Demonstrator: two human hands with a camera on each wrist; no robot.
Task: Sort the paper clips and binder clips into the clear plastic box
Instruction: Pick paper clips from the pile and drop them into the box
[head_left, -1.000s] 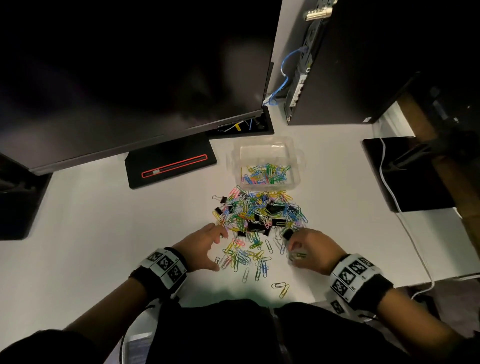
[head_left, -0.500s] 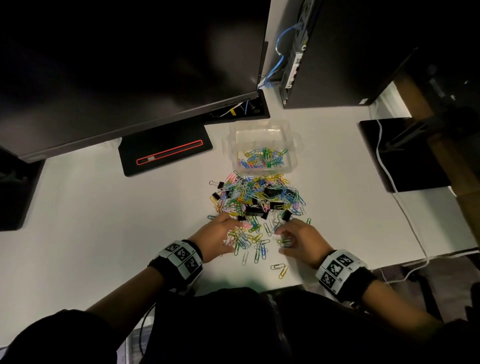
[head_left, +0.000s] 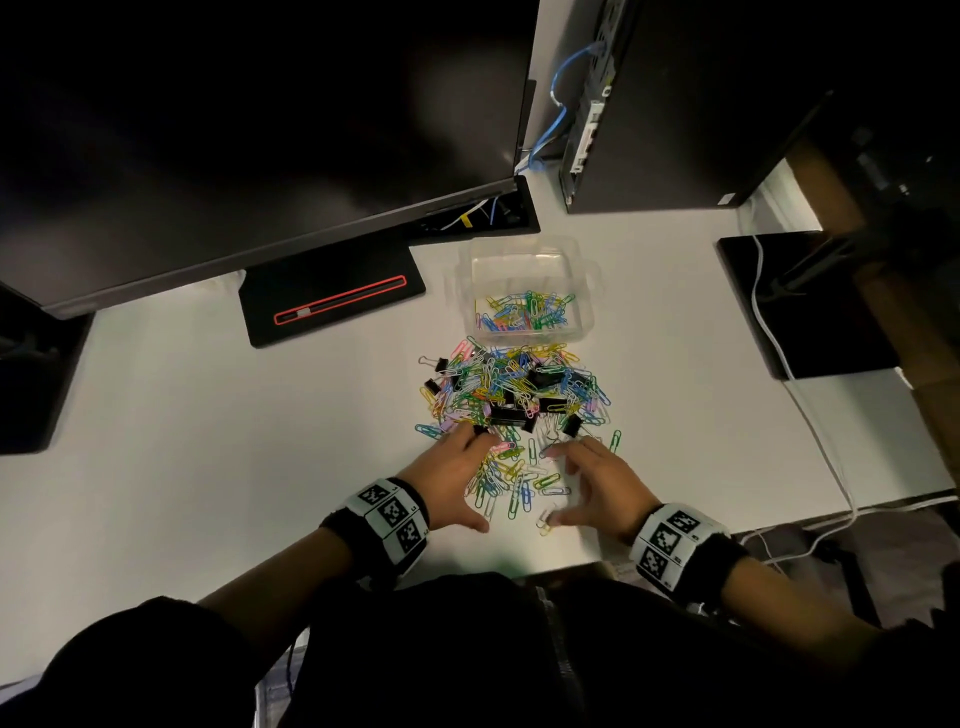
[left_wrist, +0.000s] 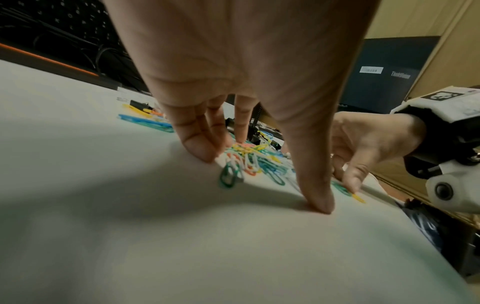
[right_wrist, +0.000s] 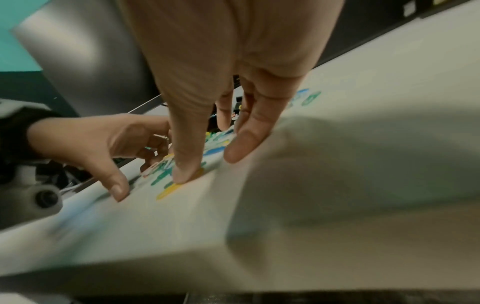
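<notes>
The clear plastic box (head_left: 527, 270), beyond both grips, holds a shallow layer of coloured paper clips (head_left: 524, 312). Between box and grips lies the mixed pile (head_left: 511, 389) of bright paper clips and black binder clips (head_left: 511, 415) on the white worktop (head_left: 208, 415). The left grip (head_left: 449, 480) and right grip (head_left: 597, 486) are spread wide, fingertips (left_wrist: 200, 152) pressing down around loose clips (head_left: 511, 483), holding nothing.

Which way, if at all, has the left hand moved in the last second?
Yes. Judged against the box, the left hand has moved to the right, in onto the loose paper clips beside the right hand.
</notes>
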